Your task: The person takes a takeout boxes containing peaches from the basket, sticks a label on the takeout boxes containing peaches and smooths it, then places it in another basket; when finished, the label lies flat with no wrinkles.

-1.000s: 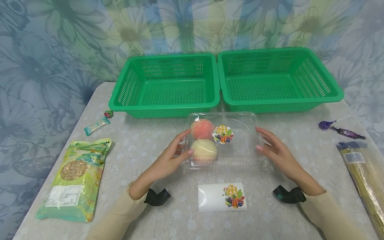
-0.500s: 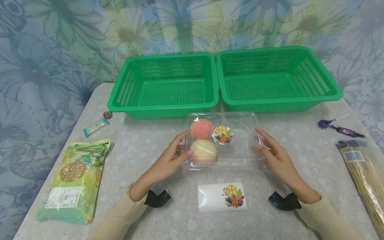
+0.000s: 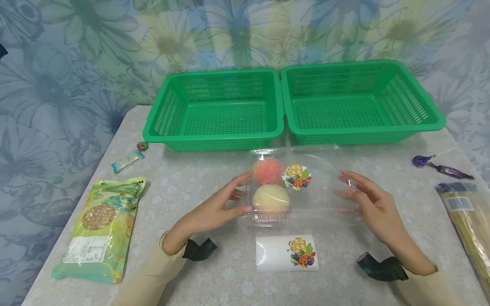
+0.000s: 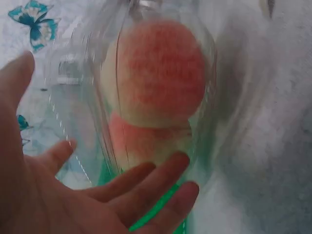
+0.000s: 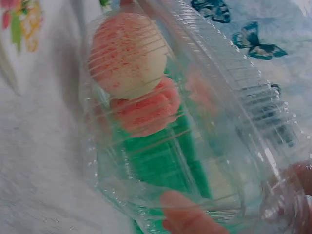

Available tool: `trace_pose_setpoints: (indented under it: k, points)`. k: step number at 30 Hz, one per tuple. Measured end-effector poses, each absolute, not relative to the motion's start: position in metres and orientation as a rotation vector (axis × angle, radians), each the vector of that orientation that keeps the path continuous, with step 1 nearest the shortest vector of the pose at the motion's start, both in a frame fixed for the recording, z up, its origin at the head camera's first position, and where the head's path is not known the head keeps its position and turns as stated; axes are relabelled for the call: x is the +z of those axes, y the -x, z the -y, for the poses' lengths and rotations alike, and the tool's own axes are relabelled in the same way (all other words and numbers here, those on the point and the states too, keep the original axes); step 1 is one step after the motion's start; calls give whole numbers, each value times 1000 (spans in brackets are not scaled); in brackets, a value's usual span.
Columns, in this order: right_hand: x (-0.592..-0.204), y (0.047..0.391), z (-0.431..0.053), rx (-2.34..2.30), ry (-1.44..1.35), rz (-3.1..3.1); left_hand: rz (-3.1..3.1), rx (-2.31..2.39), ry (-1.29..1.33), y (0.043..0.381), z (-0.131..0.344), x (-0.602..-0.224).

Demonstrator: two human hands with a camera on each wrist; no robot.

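A clear plastic clamshell box sits before me, its lid down and a round fruit sticker on top. Two peach-like balls lie in its left part, one mostly pink, the other pale cream. At the left end, my left hand has its fingers spread and nearly straight, fingertips by the wall; firm contact is hard to tell. My right hand grips the right end, thumb and fingers on either side of the plastic. In the right wrist view a fingertip shows by the box's edge.
Nearer me lies a white sticker sheet. Two green baskets stand behind. A nut-like snack bag and wrapped sweets lie left. A lollipop, purple-wrapped candy and noodle-like packet lie right.
The box has shifted right and slightly towards me, and looks larger in the head view. My right hand has moved right and nearer with it; the left fingertips stay by its left end.
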State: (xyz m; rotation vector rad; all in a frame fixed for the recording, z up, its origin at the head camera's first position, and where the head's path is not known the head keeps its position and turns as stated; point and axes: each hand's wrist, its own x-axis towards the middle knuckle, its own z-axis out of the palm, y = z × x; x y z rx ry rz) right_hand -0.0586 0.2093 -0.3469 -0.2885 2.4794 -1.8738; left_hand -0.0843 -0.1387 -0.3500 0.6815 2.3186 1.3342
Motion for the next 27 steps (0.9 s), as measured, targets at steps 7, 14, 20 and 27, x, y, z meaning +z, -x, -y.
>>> trace_pose_setpoints:
  k: [7, 14, 20, 27]
  points:
    - [-324, 44, -227, -2080, 207, -2441, -2195, 1522, -935, 96, 131, -333]
    - [-302, 42, -247, -2487, 121, -2229, -2205, 1741, -863, 117, 98, -332]
    - [-279, 70, -271, -2582, -92, -2257, -2449, 1624, -764, 146, 57, -348]
    - [-254, 133, -291, -2634, -197, -2218, -2458, 1636, -647, 172, 17, -363]
